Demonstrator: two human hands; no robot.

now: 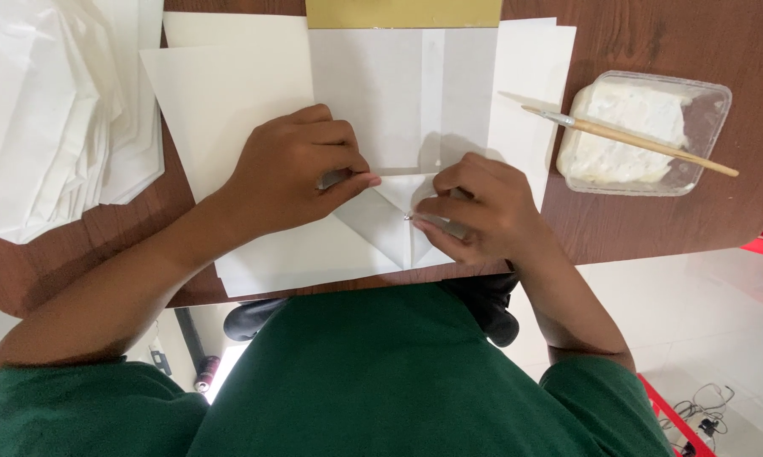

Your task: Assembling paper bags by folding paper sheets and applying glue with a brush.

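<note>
A translucent white paper piece [398, 110] lies flat on larger cream sheets [229, 101] on the brown table [652, 228]. Its near end is folded into triangular flaps [381, 224]. My left hand [293, 169] presses the left flap, with thumb and fingers pinched at the fold edge. My right hand [479, 207] pinches the right flap near the centre crease. Both hands rest on the paper, close together.
A clear plastic tub of white paste [644, 131] stands at the right, with a wooden-handled brush [635, 140] laid across it. A stack of white paper [51, 110] lies at the left. A gold sheet edge [403, 13] shows at the top.
</note>
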